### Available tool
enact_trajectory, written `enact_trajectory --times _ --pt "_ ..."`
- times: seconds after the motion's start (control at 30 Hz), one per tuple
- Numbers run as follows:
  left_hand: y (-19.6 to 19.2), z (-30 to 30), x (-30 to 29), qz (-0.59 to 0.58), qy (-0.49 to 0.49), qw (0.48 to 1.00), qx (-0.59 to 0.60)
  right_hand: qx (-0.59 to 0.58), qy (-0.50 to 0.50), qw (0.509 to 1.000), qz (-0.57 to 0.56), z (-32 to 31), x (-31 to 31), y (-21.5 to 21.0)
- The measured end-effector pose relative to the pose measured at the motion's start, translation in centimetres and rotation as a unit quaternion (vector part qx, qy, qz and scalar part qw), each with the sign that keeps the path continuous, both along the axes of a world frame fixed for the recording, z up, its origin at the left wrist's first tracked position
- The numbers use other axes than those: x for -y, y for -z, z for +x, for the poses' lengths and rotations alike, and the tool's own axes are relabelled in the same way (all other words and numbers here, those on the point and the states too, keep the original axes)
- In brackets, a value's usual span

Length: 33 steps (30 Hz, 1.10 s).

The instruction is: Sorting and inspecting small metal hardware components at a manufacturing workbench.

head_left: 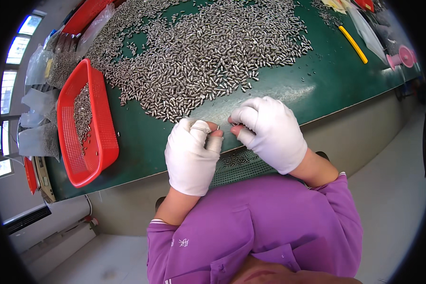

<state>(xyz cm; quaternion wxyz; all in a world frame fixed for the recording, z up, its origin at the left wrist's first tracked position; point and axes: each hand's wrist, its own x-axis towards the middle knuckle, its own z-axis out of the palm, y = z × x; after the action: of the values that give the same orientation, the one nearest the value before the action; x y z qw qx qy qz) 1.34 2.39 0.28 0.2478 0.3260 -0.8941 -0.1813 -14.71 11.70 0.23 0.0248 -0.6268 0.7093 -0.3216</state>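
Observation:
My left hand (pixel 191 154) and my right hand (pixel 270 130), both in white gloves with bare fingertips, meet at the near edge of the green table (pixel 317 80). The fingertips pinch together over a small metal part (pixel 218 128) held between them; it is too small to make out. A large heap of small silver metal pins (pixel 203 52) spreads over the table just beyond the hands. Below the hands a green perforated tray (pixel 241 165) holding a few pins sits on my lap.
A red mesh basket (pixel 99 142) with some pins stands at the left. Clear plastic bags of pins (pixel 42 71) lie beyond it. A yellow stick (pixel 352 43) and a pink spool (pixel 402 57) lie at the far right.

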Motion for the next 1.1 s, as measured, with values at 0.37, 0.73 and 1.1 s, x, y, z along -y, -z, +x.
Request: enact_trajectory --times 0.37,0.73,1.1 --pt "-0.2 -0.9 -0.6 0.018 0.03 0.999 -0.011 -0.01 0.033 0.999 0.014 -0.1 -0.4 0.0" --pt "-0.7 -1.1 -0.5 0.069 0.022 0.997 0.036 -0.013 0.022 1.0 0.001 -0.2 -0.5 0.5" --pt "-0.6 -0.7 -0.4 0.083 0.031 0.996 0.023 -0.008 0.02 1.0 0.0 -0.4 -1.3 0.4"
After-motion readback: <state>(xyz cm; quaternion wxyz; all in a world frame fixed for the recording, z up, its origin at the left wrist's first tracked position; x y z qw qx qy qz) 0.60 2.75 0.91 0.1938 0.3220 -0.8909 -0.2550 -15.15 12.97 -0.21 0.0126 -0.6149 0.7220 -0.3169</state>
